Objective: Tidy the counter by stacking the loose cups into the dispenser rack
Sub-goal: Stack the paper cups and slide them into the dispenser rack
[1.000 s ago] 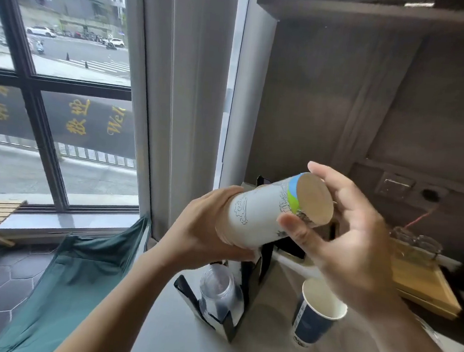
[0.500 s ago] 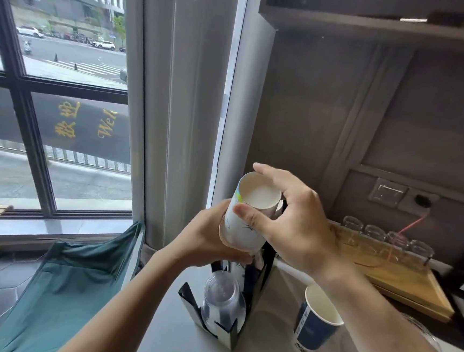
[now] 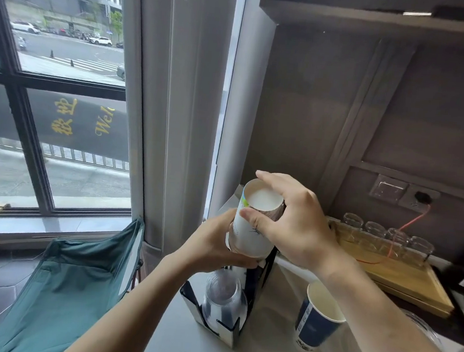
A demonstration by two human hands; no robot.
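A green folding chair (image 3: 70, 282) stood at the far left by the window. The left hand (image 3: 213, 244) cupped the lower end of a white paper cup stack (image 3: 251, 228), held upside down just above the black dispenser rack (image 3: 254, 287) on the worktop (image 3: 182, 348). Clear plastic cups (image 3: 223, 298) sat inverted in the rack's front slot. The right hand (image 3: 296, 229) gripped the stack's upper end. A blue paper cup (image 3: 316, 320) stood upright to the right, near the rack.

From my remote station I log a wooden tray (image 3: 401, 277) at the counter's rear right, carrying a row of clear glass jars (image 3: 388, 237) — upright. A wall socket (image 3: 404, 192) above it feeds a red cable (image 3: 415, 217). Left of the counter — a green folding chair (image 3: 76, 280) beneath the window (image 3: 56, 82).
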